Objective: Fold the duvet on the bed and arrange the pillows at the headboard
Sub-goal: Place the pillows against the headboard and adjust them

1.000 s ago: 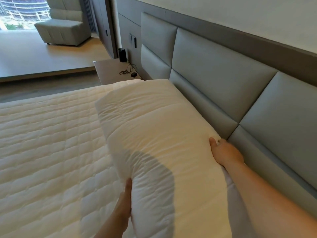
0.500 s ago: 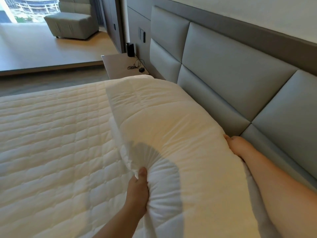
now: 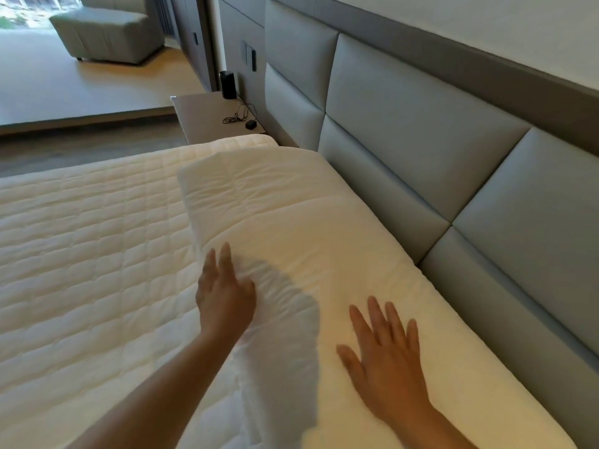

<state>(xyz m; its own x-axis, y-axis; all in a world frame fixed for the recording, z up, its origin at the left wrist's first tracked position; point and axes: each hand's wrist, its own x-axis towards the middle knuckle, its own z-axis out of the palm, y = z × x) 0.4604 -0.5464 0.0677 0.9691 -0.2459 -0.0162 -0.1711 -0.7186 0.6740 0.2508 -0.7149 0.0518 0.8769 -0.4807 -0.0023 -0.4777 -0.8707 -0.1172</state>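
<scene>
Two open hands, nothing gripped. Left hand (image 3: 223,296) flat at the near left edge of the pillow (image 3: 301,234); right hand (image 3: 385,348) spread on its near top. Pillow lying on the mattress (image 3: 81,254), long axis along the headboard (image 3: 421,131), touching it, stretching far-left away from both hands. Right hand nearer the headboard.

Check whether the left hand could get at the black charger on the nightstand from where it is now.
Probably not without moving: the left hand rests on the pillow, and the charger lies on the nightstand past the bed's far corner. Nothing blocks the way.
</scene>
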